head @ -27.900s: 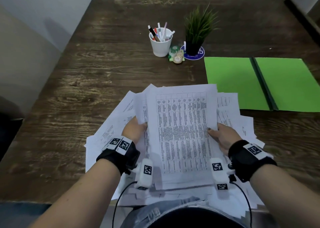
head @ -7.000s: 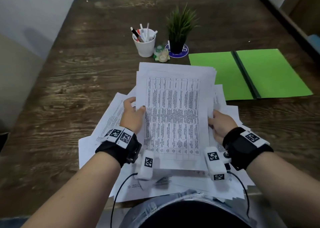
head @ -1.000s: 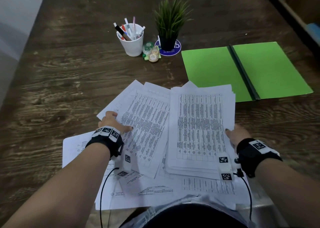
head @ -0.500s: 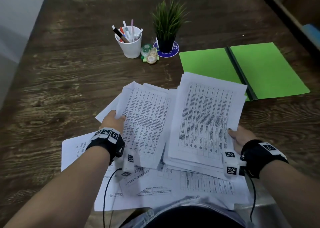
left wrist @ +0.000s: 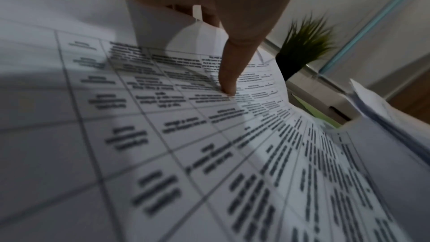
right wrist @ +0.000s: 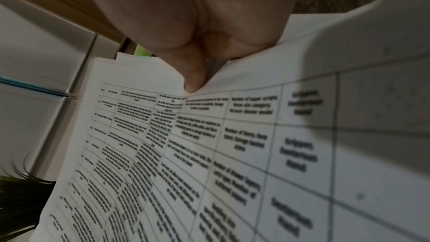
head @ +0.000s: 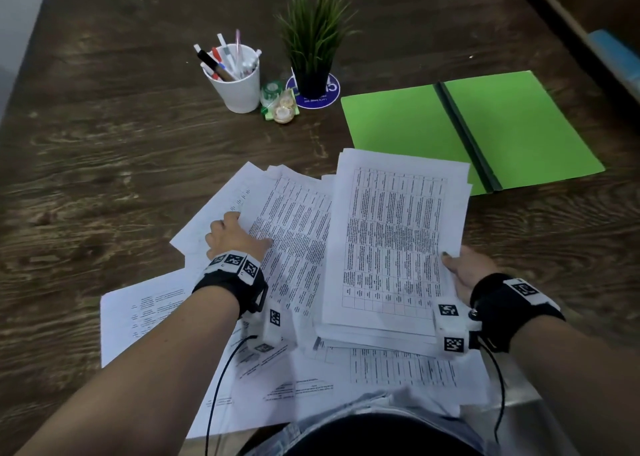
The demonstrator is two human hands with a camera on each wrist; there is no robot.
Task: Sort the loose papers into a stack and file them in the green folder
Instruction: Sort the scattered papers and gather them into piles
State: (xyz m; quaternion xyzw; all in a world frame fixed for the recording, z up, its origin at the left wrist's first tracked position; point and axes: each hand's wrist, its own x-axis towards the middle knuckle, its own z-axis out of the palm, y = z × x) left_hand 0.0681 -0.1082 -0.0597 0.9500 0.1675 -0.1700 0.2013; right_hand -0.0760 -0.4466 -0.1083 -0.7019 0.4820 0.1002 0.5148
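At your twelve o'clock a potted plant is standing on a blue coaster; a white pen cup is sitting toward eleven, small tape rolls lying between them.

bare wooden table at left, pen cup and potted plant crowding the far middle

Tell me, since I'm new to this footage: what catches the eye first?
A spread of white printed papers covers the near table edge, with a neater stack gripped by the right hand. The left hand grips a sheet beside it. Behind them, an open green folder lies empty.
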